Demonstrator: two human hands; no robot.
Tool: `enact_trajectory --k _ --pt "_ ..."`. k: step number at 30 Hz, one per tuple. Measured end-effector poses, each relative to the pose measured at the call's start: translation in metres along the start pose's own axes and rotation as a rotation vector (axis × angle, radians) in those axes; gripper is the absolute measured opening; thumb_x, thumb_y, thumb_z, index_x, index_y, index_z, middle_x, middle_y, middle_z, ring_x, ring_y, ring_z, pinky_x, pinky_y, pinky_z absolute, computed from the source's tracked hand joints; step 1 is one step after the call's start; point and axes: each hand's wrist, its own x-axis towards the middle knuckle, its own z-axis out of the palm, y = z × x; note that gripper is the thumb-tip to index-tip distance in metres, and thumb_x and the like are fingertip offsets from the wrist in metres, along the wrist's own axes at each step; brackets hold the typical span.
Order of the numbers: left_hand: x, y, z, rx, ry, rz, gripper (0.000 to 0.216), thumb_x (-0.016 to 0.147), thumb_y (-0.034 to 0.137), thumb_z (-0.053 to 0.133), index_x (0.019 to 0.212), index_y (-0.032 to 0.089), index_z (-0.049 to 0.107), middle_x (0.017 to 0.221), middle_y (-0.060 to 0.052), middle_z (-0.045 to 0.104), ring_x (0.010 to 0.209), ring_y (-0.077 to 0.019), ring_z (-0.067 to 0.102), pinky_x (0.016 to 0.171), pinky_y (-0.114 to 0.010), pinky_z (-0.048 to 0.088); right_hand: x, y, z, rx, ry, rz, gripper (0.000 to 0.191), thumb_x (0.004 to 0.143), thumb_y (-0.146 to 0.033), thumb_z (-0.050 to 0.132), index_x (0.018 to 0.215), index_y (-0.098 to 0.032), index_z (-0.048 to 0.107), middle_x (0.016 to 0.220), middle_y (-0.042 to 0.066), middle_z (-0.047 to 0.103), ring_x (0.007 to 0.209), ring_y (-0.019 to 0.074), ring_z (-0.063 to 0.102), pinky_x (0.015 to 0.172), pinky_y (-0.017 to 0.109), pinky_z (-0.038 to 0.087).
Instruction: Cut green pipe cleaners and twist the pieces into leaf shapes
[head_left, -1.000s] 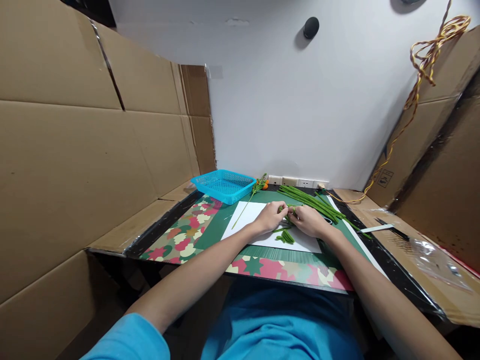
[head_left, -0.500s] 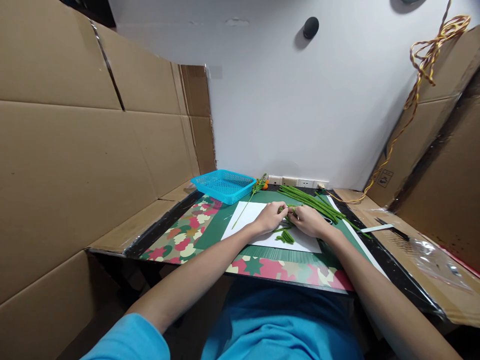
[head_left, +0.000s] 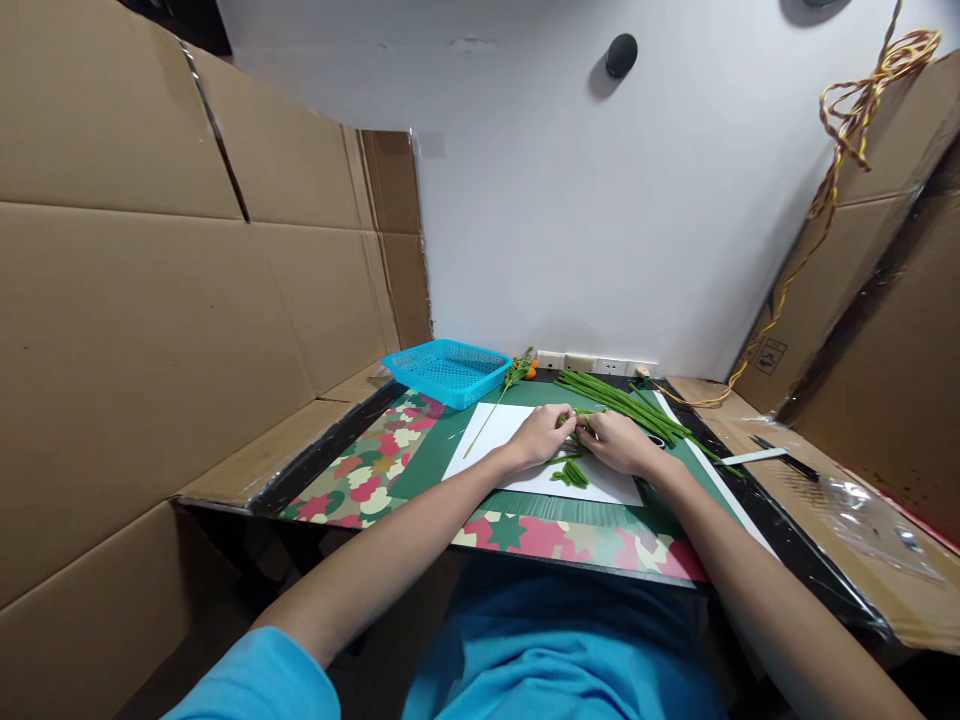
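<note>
Close together over a white sheet of paper (head_left: 480, 440), my left hand (head_left: 541, 436) and my right hand (head_left: 613, 440) pinch a green pipe cleaner between their fingertips. Most of it is hidden by the fingers. Just below the hands, a small pile of short green pipe cleaner pieces (head_left: 573, 474) lies on the paper. Beyond my right hand is a bundle of long green pipe cleaners (head_left: 622, 398). A pipe cleaner flower (head_left: 517, 375) with orange blooms and a long green stem rests at the paper's back left.
A blue plastic basket (head_left: 450, 375) stands at the back left. To the right lie a white strip (head_left: 754, 456), a black pen-like tool (head_left: 799, 467) and a clear plastic bag (head_left: 874, 525). Cardboard walls (head_left: 187, 320) flank the table; a yellow-brown cord (head_left: 821, 200) hangs at right.
</note>
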Motion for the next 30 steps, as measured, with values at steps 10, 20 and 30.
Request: enact_trajectory --k 10,20,30 --pt "0.0002 -0.0020 0.0004 0.016 -0.013 0.001 0.023 0.094 0.031 0.050 0.082 0.018 0.064 0.071 0.000 0.063 0.067 -0.0150 0.053 0.064 -0.026 0.033 -0.0006 -0.0007 -0.0007 -0.025 -0.011 0.015 0.034 0.105 -0.032 0.038 0.095 -0.018 0.068 0.084 0.009 0.071 0.076 0.0193 0.062 0.064 0.029 0.025" --pt "-0.0004 -0.0019 -0.0004 0.031 -0.025 0.002 0.024 0.094 0.032 0.049 0.084 0.018 0.065 0.075 -0.001 0.065 0.070 -0.0164 0.056 0.065 -0.026 0.035 -0.0004 0.0009 0.0012 -0.035 -0.011 0.005 0.034 0.105 -0.032 0.037 0.095 -0.018 0.067 0.083 0.008 0.070 0.073 0.0184 0.060 0.063 0.029 0.024" --pt "0.0006 -0.0051 0.0007 0.035 -0.029 0.005 0.023 0.095 0.031 0.049 0.084 0.018 0.065 0.075 -0.001 0.065 0.071 -0.0162 0.056 0.066 -0.026 0.035 0.0000 0.0011 0.0017 -0.032 -0.001 -0.001 0.036 0.105 -0.033 0.037 0.093 -0.018 0.067 0.081 0.008 0.069 0.071 0.0179 0.060 0.062 0.029 0.023"
